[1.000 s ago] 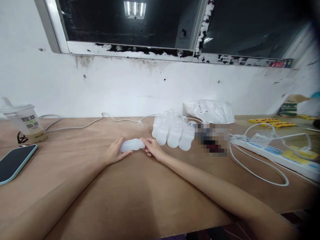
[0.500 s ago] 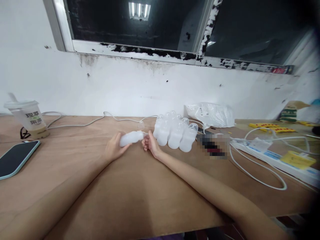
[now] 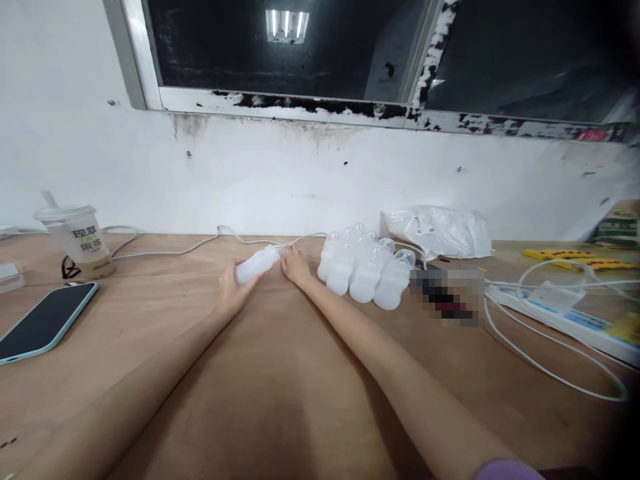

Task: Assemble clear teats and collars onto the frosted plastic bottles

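Right hand shifted farther, just right of white bottle | finger closure unclear | left hand clamped round it, apparently steadying

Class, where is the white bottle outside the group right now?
In the head view, left of centre, the white bottle is held in the left hand, its upper end near the right hand, with the bottle group farther right.
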Tool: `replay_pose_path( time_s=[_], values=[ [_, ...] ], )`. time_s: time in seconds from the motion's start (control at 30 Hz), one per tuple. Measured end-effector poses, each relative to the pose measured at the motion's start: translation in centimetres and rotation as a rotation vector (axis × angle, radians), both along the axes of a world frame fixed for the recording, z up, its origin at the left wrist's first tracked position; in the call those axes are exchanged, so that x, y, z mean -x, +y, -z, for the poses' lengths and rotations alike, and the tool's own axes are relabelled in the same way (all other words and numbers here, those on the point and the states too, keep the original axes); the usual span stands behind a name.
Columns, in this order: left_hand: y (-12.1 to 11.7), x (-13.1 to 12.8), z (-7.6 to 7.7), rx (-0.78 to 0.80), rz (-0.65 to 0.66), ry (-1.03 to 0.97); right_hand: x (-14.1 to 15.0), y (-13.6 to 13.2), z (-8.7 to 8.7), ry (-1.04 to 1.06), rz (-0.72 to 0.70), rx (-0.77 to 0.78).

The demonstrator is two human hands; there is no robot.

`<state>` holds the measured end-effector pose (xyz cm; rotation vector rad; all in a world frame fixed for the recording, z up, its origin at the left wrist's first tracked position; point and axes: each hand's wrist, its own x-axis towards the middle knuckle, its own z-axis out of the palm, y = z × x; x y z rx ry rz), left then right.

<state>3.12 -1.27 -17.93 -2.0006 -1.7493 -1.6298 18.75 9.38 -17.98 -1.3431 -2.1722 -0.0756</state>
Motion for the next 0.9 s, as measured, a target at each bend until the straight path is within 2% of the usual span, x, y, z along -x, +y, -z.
replay_pose_path(
  time_s=[0.13,0.23,0.3,0.37,0.47,0.6,0.67,0.77,0.9],
  values=[
    [-0.1,0.0,-0.1,-0.005,0.028,0.015,-1.4,-5.4,0.3,-0.053,-0.193,-0.018],
    [-0.5,-0.1,-0.4,0.018,0.045,0.015,-3.5,-10.5,0.3,-0.004,-0.453,-0.009],
    [-0.6,-0.2,-0.5,0.027,0.048,0.016,-5.0,-13.0,0.1,0.029,-0.505,0.047],
    [-0.8,-0.3,-0.6,0.028,0.059,0.021,-5.9,-14.2,-0.1,0.076,-0.53,0.101],
    [-1.0,-0.2,-0.7,0.052,0.066,0.027,-6.0,-13.8,-0.2,0.324,-0.518,0.253],
    [-1.2,0.0,-0.7,0.173,0.13,-0.026,-5.9,-11.3,0.0,1.036,-0.468,0.689],
    [-1.4,0.0,-0.7,0.212,0.172,-0.053,-6.2,-10.4,0.0,1.314,-0.454,0.845],
    [-1.6,-0.1,-1.0,0.24,0.189,-0.061,-6.7,-10.0,-0.1,1.499,-0.443,0.939],
    [-1.8,-0.3,-1.2,0.257,0.197,-0.063,-6.8,-10.2,-0.3,1.549,-0.462,0.978]
  ],
)
